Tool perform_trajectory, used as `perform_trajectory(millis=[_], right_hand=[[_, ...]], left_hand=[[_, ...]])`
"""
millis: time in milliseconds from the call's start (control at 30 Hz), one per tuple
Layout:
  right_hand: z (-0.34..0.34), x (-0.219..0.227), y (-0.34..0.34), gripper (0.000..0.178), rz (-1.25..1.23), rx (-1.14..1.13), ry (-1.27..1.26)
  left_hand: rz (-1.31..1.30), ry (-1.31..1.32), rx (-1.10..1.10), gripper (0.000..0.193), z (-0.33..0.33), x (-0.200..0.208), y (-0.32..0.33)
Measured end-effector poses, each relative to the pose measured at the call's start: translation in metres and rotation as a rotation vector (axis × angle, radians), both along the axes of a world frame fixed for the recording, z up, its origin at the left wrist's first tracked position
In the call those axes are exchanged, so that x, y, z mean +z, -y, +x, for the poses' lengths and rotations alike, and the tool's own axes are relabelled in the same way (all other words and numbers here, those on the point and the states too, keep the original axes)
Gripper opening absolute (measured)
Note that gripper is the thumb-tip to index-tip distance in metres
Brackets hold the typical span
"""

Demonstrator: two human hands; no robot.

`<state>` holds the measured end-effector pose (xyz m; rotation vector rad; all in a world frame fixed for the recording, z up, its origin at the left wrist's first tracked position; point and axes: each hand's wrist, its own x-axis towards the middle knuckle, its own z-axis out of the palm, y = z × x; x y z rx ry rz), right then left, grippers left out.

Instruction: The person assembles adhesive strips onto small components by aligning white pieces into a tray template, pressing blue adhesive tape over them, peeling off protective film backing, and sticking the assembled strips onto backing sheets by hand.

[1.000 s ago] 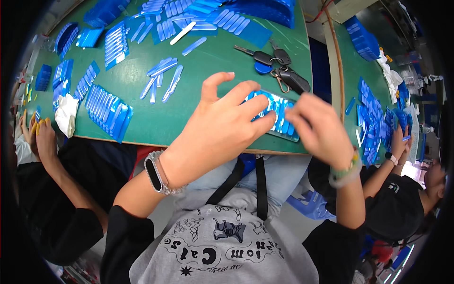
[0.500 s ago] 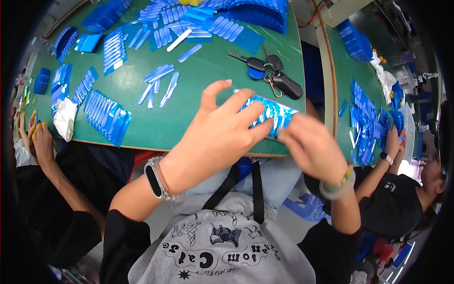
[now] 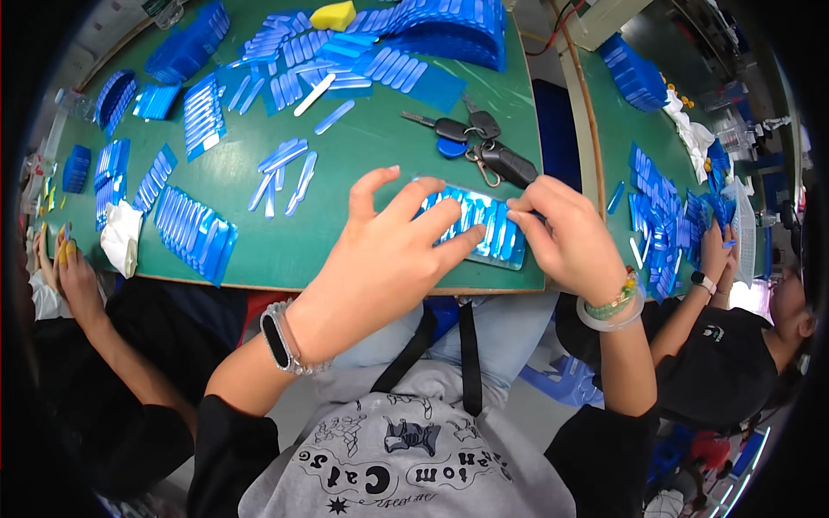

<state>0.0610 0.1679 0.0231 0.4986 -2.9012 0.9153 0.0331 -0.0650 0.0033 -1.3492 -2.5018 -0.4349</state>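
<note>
A shiny blue blister sheet (image 3: pixel 494 226) with a row of narrow moulded strips lies near the table's front edge, between my hands. My left hand (image 3: pixel 401 233) is spread over its left part, fingertips resting on the strips and one finger raised off to the left. My right hand (image 3: pixel 570 229) is closed, thumb and fingers pinched at the sheet's upper right edge; whether they hold the sheet or a thin film on it is too small to tell. Just beyond the sheet lies a bunch of keys (image 3: pixel 505 164) with a black fob.
Loose blue strips (image 3: pixel 282 164) lie left of my hands on the green table (image 3: pixel 345 142). More blue sheets (image 3: pixel 194 229), a yellow block (image 3: pixel 333 15) and white crumpled paper (image 3: pixel 121 237) are around. Co-workers' hands (image 3: pixel 78 276) work on both sides.
My right hand has moved from the sheet's lower right part up to its upper right edge. More of the sheet shows now. The whole view has shifted slightly.
</note>
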Motion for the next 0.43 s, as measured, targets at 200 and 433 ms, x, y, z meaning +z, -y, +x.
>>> perform_trajectory(millis=[200,433], right_hand=[[0.038,0.002,0.001,0.008,-0.001,0.038,0.037],[0.018,-0.005,-0.004,0.011,0.048,0.011,-0.048]], left_hand=[[0.018,0.043,-0.001,0.034,0.001,0.0,-0.006],[-0.003,0.056,-0.002,0.036,0.001,0.001,-0.002]])
